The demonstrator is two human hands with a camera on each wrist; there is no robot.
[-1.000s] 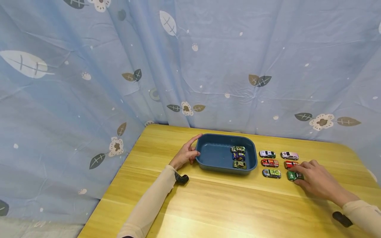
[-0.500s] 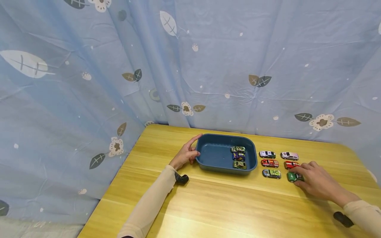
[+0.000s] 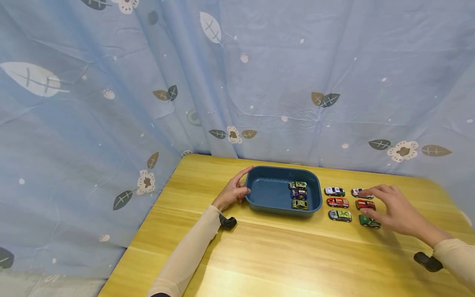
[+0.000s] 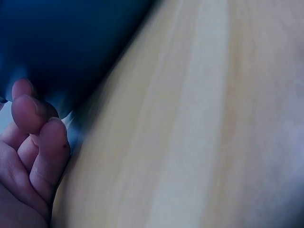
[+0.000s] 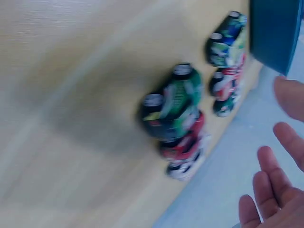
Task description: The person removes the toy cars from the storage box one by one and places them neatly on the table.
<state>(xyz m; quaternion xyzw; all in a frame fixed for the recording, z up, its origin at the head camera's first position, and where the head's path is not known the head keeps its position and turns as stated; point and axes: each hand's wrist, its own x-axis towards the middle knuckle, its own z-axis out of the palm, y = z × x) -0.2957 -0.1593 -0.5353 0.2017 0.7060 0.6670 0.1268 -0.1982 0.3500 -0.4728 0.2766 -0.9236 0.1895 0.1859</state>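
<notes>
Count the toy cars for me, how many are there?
9. Three sit in a column inside the blue tray. Six stand on the table beside it.

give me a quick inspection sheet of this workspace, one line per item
surface: wooden table, bare grain in front.
job's things: blue tray holding three toy cars in a row at its right end; six toy cars in two columns on the table right of it, the green car nearest.
clutter: nothing seen.
hands: left hand rests against the tray's left rim; right hand is open, fingers spread above the right column, holding nothing.
cables: nothing seen; a dark wrist device on each sleeve.
surroundings: blue leaf-and-flower curtain behind and to the left.
</notes>
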